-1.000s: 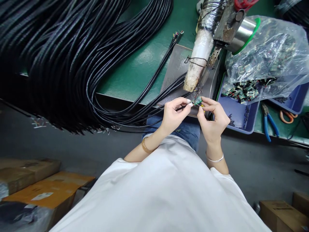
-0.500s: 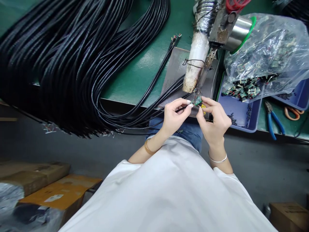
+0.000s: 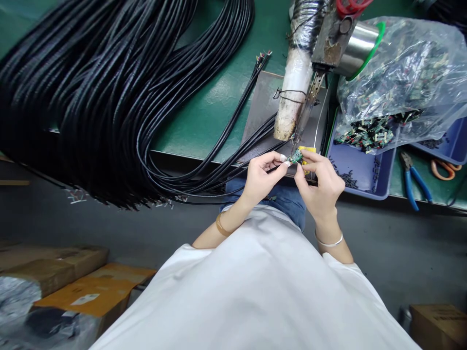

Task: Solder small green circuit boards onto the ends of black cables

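While a black cable [image 3: 272, 169] is pinched by the left hand [image 3: 263, 178], the circuit board [image 3: 296, 156] is pinched by the right hand [image 3: 321, 187] just below the soldering iron [image 3: 315, 88]; soldering seems underway, steadiness needed.

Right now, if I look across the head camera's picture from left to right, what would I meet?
Big bundle of black cables → left hand → green circuit board → right hand → purple-blue tray → blue-handled pliers → orange handles.
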A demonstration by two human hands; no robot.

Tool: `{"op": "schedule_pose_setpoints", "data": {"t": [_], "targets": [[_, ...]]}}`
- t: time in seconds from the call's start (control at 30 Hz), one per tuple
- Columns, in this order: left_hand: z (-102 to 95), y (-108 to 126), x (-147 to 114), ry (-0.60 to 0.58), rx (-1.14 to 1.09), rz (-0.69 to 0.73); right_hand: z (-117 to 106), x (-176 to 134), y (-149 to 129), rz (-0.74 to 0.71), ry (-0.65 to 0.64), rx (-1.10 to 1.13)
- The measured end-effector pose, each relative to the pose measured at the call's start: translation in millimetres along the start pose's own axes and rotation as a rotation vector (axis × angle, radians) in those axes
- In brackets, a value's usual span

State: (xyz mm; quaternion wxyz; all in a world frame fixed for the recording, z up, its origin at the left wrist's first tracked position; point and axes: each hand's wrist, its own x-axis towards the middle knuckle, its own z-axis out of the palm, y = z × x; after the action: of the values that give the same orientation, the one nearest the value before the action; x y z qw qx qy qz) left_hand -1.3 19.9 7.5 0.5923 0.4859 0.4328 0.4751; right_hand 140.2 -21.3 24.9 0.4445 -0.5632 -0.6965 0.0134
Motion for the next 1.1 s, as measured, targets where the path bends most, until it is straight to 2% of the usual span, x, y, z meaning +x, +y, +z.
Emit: {"op": "schedule_pose_setpoints", "data": {"t": [0.07, 0.13, 0.2, 0.23, 0.27, 0.33, 0.4, 0.43, 0.47, 0.5, 0.57, 0.63, 0.67, 0.7, 0.77, 0.9, 1.0, 1.1], "targets": [[0.1, 2, -1, -0.019, 0.02, 0.007, -3, 1, 1, 0.068, -0.003, 0.056], [-1.5, 3, -5, -0.083, 0.059, -0.004, -9, 5, 3, 0.207, 0.016, 0.141], [-5.7, 3, -12, -0.234, 0.123, -0.04, -20, 10, 6, 0.317, 0.129, 0.224], [-8.8, 3, -16, -0.345, 0.168, -0.057, -26, 13, 7, 0.317, 0.223, 0.24], [-12.2, 1, -20, -0.465, 0.22, -0.065, -33, 16, 8, 0.268, 0.348, 0.234], [-19.4, -3, -29, -0.675, 0.337, -0.032, -46, 21, 7, 0.074, 0.627, 0.172], [-25.9, -9, -37, -0.748, 0.417, 0.018, -60, 24, 1, -0.067, 0.833, 0.143], [-28.7, -11, -39, -0.718, 0.431, 0.022, -66, 23, -2, -0.056, 0.813, 0.122], [-31.3, -13, -41, -0.657, 0.431, 0.012, -72, 21, -5, -0.032, 0.74, 0.09], [-33.8, -15, -42, -0.576, 0.426, -0.002, -78, 19, -7, 0.013, 0.607, 0.043], [-39.6, -15, -40, -0.381, 0.44, 0.023, -87, 12, -5, 0.225, 0.304, -0.023], [-46.4, -12, -34, -0.177, 0.546, 0.148, -94, 6, 9, 0.406, 0.022, -0.113], [-49.9, -12, -29, -0.087, 0.635, 0.231, -96, 5, 20, 0.443, -0.041, -0.17], [-53.2, -11, -24, -0.016, 0.731, 0.305, -97, 5, 33, 0.456, -0.033, -0.254], [-58.1, -12, -12, 0.054, 0.888, 0.399, -97, 8, 65, 0.457, -0.034, -0.431], [-60.6, -17, 19, 0.158, 0.97, 0.452, -91, 23, 123, 0.47, -0.099, -0.659], [-62.5, -18, 44, 0.301, 0.917, 0.458, -84, 27, 135, 0.47, -0.167, -0.671], [-69.4, -15, 62, 0.431, 0.64, 0.421, -81, 21, 121, 0.424, -0.216, -0.514]]}}
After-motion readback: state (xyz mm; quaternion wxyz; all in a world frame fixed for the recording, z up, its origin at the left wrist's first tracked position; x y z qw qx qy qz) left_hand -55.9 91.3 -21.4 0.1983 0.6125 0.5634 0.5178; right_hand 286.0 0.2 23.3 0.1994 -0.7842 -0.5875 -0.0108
